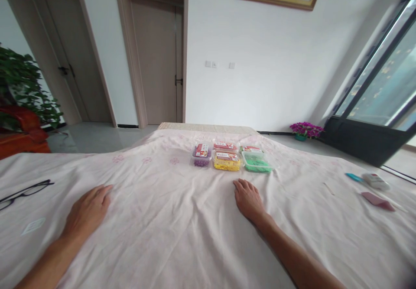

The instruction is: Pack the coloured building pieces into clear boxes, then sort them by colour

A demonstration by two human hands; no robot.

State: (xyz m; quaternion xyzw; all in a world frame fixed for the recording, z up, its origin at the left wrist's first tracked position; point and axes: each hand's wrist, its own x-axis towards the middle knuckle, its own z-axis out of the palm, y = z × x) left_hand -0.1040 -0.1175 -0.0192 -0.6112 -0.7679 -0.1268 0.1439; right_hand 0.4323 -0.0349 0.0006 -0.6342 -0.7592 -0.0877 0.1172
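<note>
My left hand (pixel 89 209) lies palm down on the pale pink cloth (pixel 156 237), fingers stretched out and holding nothing. To the right, my right hand (pixel 248 198) also rests flat on the cloth, just in front of several clear plastic boxes. Nearest to it are a box of yellow pieces (pixel 227 161) with a printed label and a box of green pieces (pixel 258 163). A box of purple pieces (pixel 201 154) stands at their left. Behind sit a red-labelled box (pixel 225 145) and another labelled box (pixel 251 149), their contents mostly hidden.
Black-framed glasses (pixel 32 189) and a small white label (pixel 33 226) lie at the left. At the right are a white object (pixel 376 181), a blue item (pixel 354 177), a folded pink piece (pixel 378 201) and a thin stick (pixel 329 189). The cloth is wrinkled.
</note>
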